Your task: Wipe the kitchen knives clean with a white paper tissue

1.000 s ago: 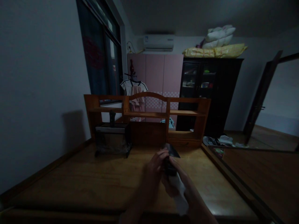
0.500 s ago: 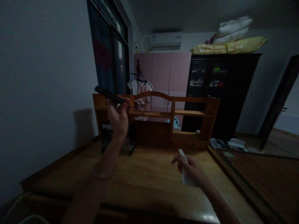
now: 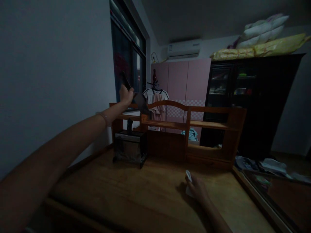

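My left hand (image 3: 125, 94) is stretched out and raised above a dark rack (image 3: 130, 146) at the back left of the wooden table (image 3: 126, 194). It is closed round the handle of a dark, broad-bladed knife (image 3: 141, 102), whose blade slants down to the right in front of the wooden shelf unit (image 3: 184, 129). Another dark handle (image 3: 130, 124) sticks up out of the rack. My right hand (image 3: 198, 191) rests on the table near its right side, closed on a white cloth (image 3: 188, 181).
The shelf unit stands along the table's back edge. Behind it are a pink wardrobe (image 3: 184, 81), hanging clothes (image 3: 156, 100) and a dark cabinet (image 3: 255, 97) with bedding on top. A window (image 3: 128, 64) is at the left; clutter lies on the floor at the right.
My hands have come apart: the left lifted the knife up and out to the left over the rack, while the right sank to the table with the cloth. My view turned left.
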The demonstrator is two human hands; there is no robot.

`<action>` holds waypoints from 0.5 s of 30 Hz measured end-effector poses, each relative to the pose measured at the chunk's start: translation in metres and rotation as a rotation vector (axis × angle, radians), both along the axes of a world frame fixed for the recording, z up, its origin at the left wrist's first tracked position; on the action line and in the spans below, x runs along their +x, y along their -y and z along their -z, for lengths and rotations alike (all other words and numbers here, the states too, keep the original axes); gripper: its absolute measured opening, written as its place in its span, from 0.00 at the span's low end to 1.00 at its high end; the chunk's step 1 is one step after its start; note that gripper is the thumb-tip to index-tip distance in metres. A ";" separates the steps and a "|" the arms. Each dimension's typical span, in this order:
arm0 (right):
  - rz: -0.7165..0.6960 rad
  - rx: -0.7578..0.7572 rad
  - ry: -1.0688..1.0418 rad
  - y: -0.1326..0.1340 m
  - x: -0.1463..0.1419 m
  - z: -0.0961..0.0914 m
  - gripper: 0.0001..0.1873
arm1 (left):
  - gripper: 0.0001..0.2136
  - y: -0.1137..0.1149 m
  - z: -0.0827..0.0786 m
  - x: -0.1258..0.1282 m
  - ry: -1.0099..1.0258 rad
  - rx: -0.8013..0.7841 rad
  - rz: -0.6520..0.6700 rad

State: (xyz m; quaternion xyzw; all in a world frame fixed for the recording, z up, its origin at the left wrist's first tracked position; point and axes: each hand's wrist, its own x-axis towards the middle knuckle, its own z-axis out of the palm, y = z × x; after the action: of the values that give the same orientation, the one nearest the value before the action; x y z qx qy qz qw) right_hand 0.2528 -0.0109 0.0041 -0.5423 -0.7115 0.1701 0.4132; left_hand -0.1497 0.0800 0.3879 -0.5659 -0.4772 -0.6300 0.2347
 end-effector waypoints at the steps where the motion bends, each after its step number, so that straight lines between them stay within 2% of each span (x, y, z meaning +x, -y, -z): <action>1: -0.008 0.001 0.010 -0.002 0.001 0.002 0.17 | 0.13 -0.003 0.002 -0.002 0.063 -0.041 -0.048; 5: -0.025 -0.008 0.028 -0.010 0.005 0.007 0.17 | 0.14 -0.013 0.011 -0.006 0.204 -0.213 -0.185; 15: -0.019 -0.037 0.074 -0.016 0.007 0.016 0.14 | 0.16 -0.025 0.043 -0.030 0.169 -0.394 -0.239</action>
State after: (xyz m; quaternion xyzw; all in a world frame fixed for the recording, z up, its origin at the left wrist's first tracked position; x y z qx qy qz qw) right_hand 0.2600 0.0047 -0.0115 -0.5489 -0.7281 0.1673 0.3749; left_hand -0.1795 0.1051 0.3452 -0.4855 -0.6724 -0.5377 0.1520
